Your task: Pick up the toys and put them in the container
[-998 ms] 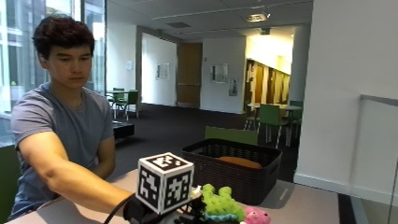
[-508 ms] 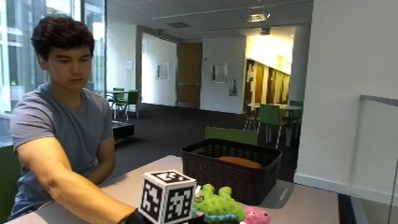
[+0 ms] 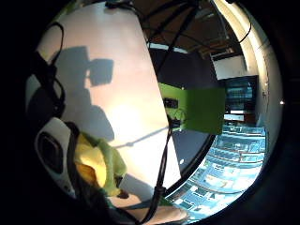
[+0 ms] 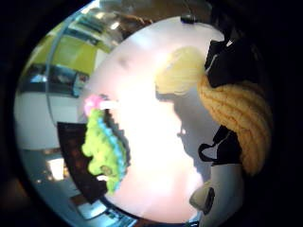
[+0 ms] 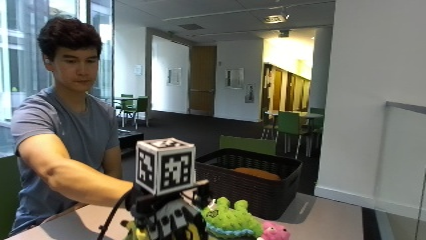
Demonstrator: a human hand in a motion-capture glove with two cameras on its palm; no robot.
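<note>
Toys were what I was clearing. Of the two hands, only the right hand point(image 5: 160, 220) worked, low over the bench point(image 5: 319, 220) near the edge closest to the outside camera. In the thumb-side palm view its black fingers curled round a yellow toy point(image 4: 236, 118) that sat right against the palm, so I read it as gripped. I could not tell whether the toy had left the bench.

I judged the step in hand to be carrying that toy to the container point(image 5: 246, 185), which stood further back on the bench, well apart from the hand. To do it well I would lift straight up first, high enough to pass the container's rim. I would then swing round the green toy point(image 5: 229, 217) and the pink toy point(image 5: 274, 231), which lay just beside the hand on the way there. I would let go only once the toy was over the opening, where something orange-brown point(image 5: 253, 173) already lay inside.

The yellow toy looked soft, with a ribbed, knitted body and a paler fluffy end point(image 4: 182, 71) sticking out past the fingers. Being plush, it would likely squash in the grip, so I would keep the fingers wrapped round its body, not that end.
</note>
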